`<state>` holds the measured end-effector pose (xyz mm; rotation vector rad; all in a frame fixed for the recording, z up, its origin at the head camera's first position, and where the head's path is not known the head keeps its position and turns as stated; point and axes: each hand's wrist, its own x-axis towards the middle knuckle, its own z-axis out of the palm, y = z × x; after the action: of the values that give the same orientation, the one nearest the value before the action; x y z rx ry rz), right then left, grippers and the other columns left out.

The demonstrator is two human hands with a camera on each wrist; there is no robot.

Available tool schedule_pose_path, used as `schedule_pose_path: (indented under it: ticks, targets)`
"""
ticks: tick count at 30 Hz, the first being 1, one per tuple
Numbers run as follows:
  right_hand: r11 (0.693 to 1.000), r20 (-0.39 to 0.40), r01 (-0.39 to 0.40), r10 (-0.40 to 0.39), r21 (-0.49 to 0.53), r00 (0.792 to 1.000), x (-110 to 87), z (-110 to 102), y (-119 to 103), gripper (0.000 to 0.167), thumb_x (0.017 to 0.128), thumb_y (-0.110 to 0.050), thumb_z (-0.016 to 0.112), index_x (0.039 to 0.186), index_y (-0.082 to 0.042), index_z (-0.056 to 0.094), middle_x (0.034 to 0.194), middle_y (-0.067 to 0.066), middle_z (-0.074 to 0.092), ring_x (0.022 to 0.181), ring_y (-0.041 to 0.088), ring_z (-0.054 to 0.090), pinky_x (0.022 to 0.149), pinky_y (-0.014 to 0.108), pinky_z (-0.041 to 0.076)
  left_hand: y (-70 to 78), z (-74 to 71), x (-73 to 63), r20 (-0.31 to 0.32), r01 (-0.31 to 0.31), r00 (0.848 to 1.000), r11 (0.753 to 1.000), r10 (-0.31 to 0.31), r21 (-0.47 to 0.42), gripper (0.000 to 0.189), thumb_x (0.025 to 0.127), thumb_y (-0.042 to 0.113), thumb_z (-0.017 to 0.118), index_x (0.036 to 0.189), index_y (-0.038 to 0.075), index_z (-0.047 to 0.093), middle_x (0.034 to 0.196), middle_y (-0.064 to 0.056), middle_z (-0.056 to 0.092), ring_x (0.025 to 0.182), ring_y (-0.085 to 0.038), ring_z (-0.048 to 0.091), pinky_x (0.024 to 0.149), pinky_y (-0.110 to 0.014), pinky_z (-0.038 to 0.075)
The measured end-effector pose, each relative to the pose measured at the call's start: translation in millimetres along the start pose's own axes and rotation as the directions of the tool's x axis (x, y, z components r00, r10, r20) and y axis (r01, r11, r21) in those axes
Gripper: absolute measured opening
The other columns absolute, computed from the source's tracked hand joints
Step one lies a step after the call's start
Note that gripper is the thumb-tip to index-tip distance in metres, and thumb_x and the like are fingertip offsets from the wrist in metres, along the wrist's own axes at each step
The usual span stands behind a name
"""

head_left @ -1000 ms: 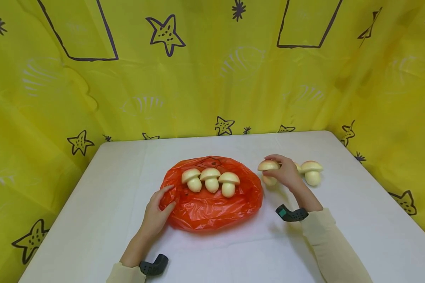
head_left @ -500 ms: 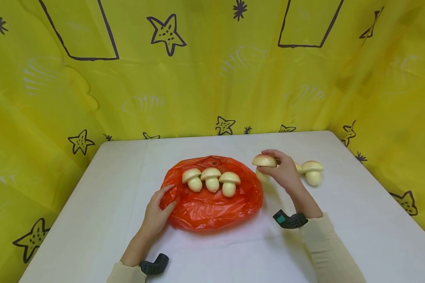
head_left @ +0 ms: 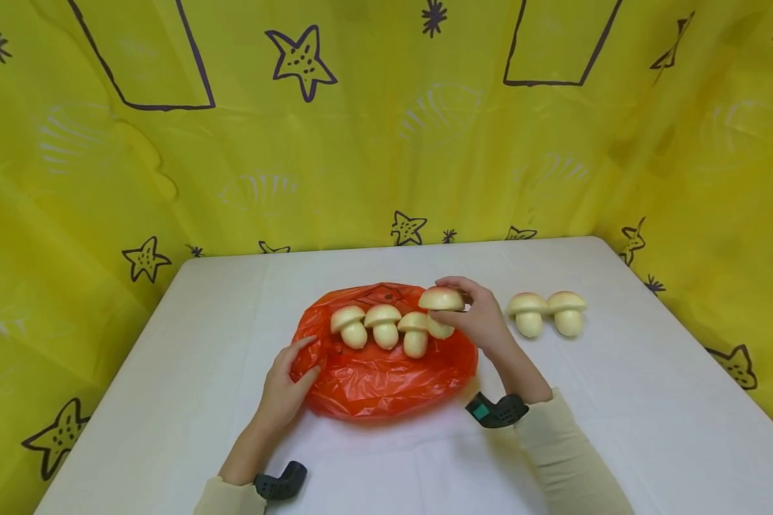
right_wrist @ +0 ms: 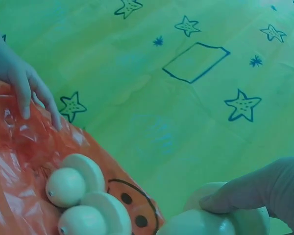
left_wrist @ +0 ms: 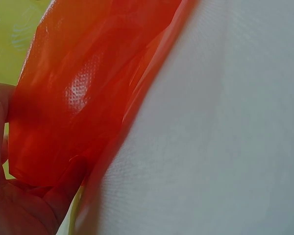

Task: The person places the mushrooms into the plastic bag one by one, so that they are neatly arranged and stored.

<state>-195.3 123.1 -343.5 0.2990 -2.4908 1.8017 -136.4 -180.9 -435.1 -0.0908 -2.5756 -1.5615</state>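
A red plastic bag [head_left: 373,393] lies spread wide on the table, with three pale mushrooms [head_left: 385,329] in a row inside it. At its left rim my left hand [head_left: 282,390] holds the bag, fingers bent over the edge; the left wrist view has the red plastic between thumb and fingers. My right hand [head_left: 483,318] grips another mushroom [head_left: 441,299] by its cap, thumb below and fingers above. That mushroom is over the bag's right part, stem downward, right beside the row. In the right wrist view the thumb [right_wrist: 235,196] lies across the gripped mushroom.
Two more mushrooms [head_left: 530,322] stand side by side on the white table [head_left: 618,400], right of the bag. A yellow curtain [head_left: 361,164] with starfish drawings hangs behind the table and along both sides.
My right hand has lifted the mushroom from the group on the right and carried it left over the bag. The two mushrooms left behind are now fully visible. My left hand stays put.
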Motion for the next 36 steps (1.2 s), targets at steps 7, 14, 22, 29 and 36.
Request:
schedule_pose_path:
  ticks: [7,14,22,29,36]
  targets:
    - [1.000,0.039,-0.011,0.011,-0.005,0.999,-1.0,20,-3,0.045,0.074,-0.003,0.073,0.116,0.000,0.058,0.114,0.016,0.056,0.096,0.028,0.051,0.078,0.032,0.047,0.9,-0.7,-0.6,0.001,-0.017,1.000,1.000,0.017,0.002,0.045,0.087,0.007,0.058,0.130,0.012,0.048,0.130,-0.016,0.041,0.121,-0.033,0.036,0.093,-0.054,0.038]
    - [1.000,0.093,-0.008,0.007,0.010,0.996,-5.6,42,-5,0.042,0.072,-0.005,0.075,0.112,-0.004,0.061,0.110,0.011,0.058,0.094,0.026,0.053,0.078,0.034,0.048,2.3,-0.5,-1.2,0.008,-0.014,1.000,1.000,0.014,-0.004,0.044,0.087,0.007,0.058,0.130,0.012,0.047,0.130,-0.016,0.041,0.120,-0.033,0.037,0.093,-0.054,0.038]
    - [0.999,0.136,-0.038,0.035,0.015,0.990,-5.6,62,-5,0.043,0.071,-0.004,0.076,0.112,-0.005,0.061,0.110,0.009,0.058,0.095,0.025,0.055,0.078,0.035,0.050,2.4,0.1,-1.2,0.004,-0.017,1.000,1.000,0.017,0.004,0.044,0.087,0.007,0.058,0.130,0.012,0.047,0.130,-0.016,0.041,0.120,-0.033,0.037,0.093,-0.054,0.038]
    - [1.000,0.206,0.006,-0.010,0.023,0.978,-10.8,83,-4,0.041,0.071,-0.002,0.075,0.110,-0.004,0.061,0.110,0.007,0.058,0.095,0.023,0.054,0.080,0.034,0.049,4.4,-0.5,-1.4,0.010,0.003,1.000,1.000,-0.003,-0.002,0.045,0.087,0.007,0.058,0.130,0.012,0.047,0.131,-0.015,0.040,0.121,-0.032,0.036,0.093,-0.053,0.039]
    - [1.000,0.226,0.001,0.003,-0.014,0.974,-13.2,93,-5,0.040,0.071,-0.004,0.076,0.108,-0.007,0.063,0.110,0.004,0.057,0.095,0.022,0.053,0.079,0.033,0.049,3.4,-0.6,-0.5,0.013,0.001,1.000,1.000,-0.001,0.004,0.045,0.087,0.008,0.058,0.131,0.013,0.046,0.131,-0.015,0.040,0.121,-0.032,0.036,0.092,-0.052,0.040]
